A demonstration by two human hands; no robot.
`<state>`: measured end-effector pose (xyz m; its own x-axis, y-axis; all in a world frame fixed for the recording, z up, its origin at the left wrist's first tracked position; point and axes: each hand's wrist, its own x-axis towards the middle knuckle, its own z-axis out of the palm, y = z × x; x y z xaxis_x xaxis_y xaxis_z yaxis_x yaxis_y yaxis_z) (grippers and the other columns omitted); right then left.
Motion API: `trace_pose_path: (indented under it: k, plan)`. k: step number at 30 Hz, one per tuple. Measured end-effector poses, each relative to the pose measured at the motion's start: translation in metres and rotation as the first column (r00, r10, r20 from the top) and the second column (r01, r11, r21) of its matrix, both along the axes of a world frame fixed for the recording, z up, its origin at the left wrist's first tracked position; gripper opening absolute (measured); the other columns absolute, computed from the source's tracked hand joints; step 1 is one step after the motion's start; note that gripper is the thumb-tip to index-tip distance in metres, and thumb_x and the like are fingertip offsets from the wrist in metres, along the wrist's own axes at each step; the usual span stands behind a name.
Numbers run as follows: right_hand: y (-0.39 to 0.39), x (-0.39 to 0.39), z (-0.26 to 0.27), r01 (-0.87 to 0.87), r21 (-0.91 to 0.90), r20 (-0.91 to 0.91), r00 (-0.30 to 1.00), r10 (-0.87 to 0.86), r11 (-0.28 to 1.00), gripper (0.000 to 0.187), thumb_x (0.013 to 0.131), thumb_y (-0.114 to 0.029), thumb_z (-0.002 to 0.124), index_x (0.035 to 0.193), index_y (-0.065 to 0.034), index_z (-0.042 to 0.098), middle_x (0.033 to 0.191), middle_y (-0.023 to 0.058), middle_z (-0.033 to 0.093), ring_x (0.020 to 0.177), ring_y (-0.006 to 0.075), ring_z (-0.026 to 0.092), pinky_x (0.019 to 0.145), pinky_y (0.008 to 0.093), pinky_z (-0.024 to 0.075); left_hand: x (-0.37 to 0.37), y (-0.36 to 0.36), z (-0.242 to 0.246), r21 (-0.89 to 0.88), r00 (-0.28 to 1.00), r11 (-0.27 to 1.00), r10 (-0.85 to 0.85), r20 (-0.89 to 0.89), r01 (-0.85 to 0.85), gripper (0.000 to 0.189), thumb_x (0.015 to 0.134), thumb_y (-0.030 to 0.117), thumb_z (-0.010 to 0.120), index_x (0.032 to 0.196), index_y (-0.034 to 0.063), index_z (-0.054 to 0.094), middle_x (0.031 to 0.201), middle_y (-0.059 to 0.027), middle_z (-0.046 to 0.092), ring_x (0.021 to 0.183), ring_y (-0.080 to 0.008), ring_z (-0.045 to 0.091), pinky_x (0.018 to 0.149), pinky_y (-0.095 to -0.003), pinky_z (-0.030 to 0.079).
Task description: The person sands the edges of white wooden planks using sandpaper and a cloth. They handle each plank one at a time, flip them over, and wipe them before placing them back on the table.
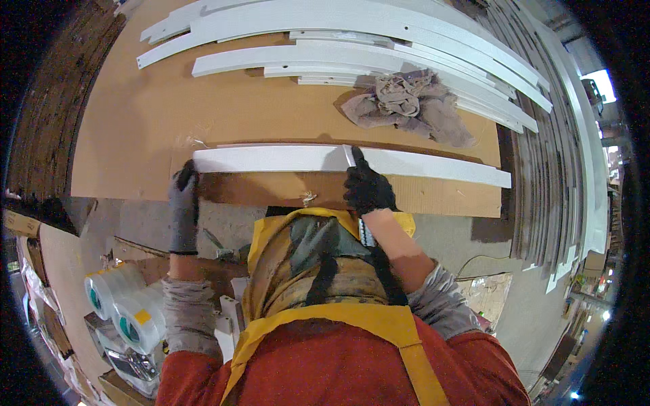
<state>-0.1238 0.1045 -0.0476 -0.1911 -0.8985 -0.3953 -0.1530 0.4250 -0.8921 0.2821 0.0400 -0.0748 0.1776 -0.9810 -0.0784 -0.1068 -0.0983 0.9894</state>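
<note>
A long white board [284, 158] lies across the cardboard in front of me, its ends to my left and right. My left hand [185, 185], in a dark grey glove, is at the board's left end, with its fingertips against that end. Whether they grip it is hard to see. In a black glove, my right hand [368, 185] is closed around a thin, pale, flat piece [348, 155], which rests on or just over the board near its middle. The fingers hide most of that piece, so its kind is unclear.
More white boards [325, 20] with small holes lie along the far side. A crumpled grey rag [406, 104] covers part of them. Cardboard [137, 132] covers the worktop. Stacked long boards [541, 152] stand at right. Rolls of clear film [134, 322] sit at lower left.
</note>
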Motion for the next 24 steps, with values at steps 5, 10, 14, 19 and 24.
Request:
trace_pose_path:
  k: [5, 10, 14, 19, 24]
  plan:
    - [-0.021, 0.065, 0.026, -0.486, 0.057, -0.717, 0.589, 0.374, 0.872, 0.059, 0.088, -0.012, 0.043, 0.145, -0.0132, 0.027, 0.081, 0.0206, 0.066, 0.068, 0.0365, 0.064, 0.060, 0.0481, 0.0512, -0.052, 0.013, 0.013, -0.002, 0.988, 0.998, -0.057, -0.145, 0.057, 0.029, 0.089, 0.003, 0.052, 0.116, -0.0023, 0.060, 0.108, -0.0069, 0.063, 0.096, -0.0133, 0.058, 0.085, -0.0262, 0.046]
    - [-0.049, 0.138, 0.028, -0.631, 0.022, -0.637, 0.589, 0.497, 0.775, 0.056, 0.090, -0.020, 0.043, 0.143, -0.0085, 0.029, 0.091, 0.0250, 0.065, 0.079, 0.0387, 0.065, 0.070, 0.0482, 0.0521, -0.052, 0.019, 0.039, 0.031, 0.962, 0.995, -0.087, -0.258, 0.098, 0.032, 0.090, 0.008, 0.052, 0.120, -0.0018, 0.058, 0.111, -0.0096, 0.063, 0.098, -0.0163, 0.060, 0.086, -0.0275, 0.047]
    - [-0.058, 0.194, 0.021, -0.684, -0.093, -0.532, 0.648, 0.544, 0.724, 0.053, 0.092, -0.030, 0.044, 0.140, -0.0104, 0.035, 0.102, 0.0227, 0.064, 0.093, 0.0385, 0.063, 0.080, 0.0468, 0.0503, -0.047, 0.020, 0.040, 0.051, 0.964, 0.994, -0.082, -0.252, 0.098, 0.036, 0.090, 0.014, 0.055, 0.123, -0.0002, 0.056, 0.111, -0.0105, 0.063, 0.097, -0.0181, 0.061, 0.086, -0.0301, 0.048]
    - [-0.045, 0.159, 0.023, -0.715, -0.279, -0.436, 0.689, 0.579, 0.641, 0.053, 0.086, -0.034, 0.057, 0.132, -0.0106, 0.047, 0.113, 0.0205, 0.061, 0.105, 0.0367, 0.059, 0.091, 0.0446, 0.0456, -0.036, 0.026, 0.061, 0.071, 0.982, 0.996, -0.042, -0.183, 0.056, 0.038, 0.090, 0.020, 0.058, 0.124, 0.0030, 0.057, 0.110, -0.0067, 0.063, 0.096, -0.0153, 0.059, 0.082, -0.0285, 0.047]
    - [-0.020, 0.022, 0.061, -0.486, 0.041, -0.314, 0.823, 0.473, 0.873, 0.052, 0.080, -0.037, 0.062, 0.124, -0.0122, 0.054, 0.116, 0.0171, 0.061, 0.106, 0.0342, 0.058, 0.092, 0.0410, 0.0461, -0.063, 0.019, 0.061, -0.206, 0.595, 0.918, -0.039, 0.803, 0.338, 0.054, 0.084, 0.027, 0.062, 0.133, 0.0091, 0.049, 0.130, -0.0119, 0.050, 0.117, -0.0243, 0.048, 0.097, -0.0407, 0.038]
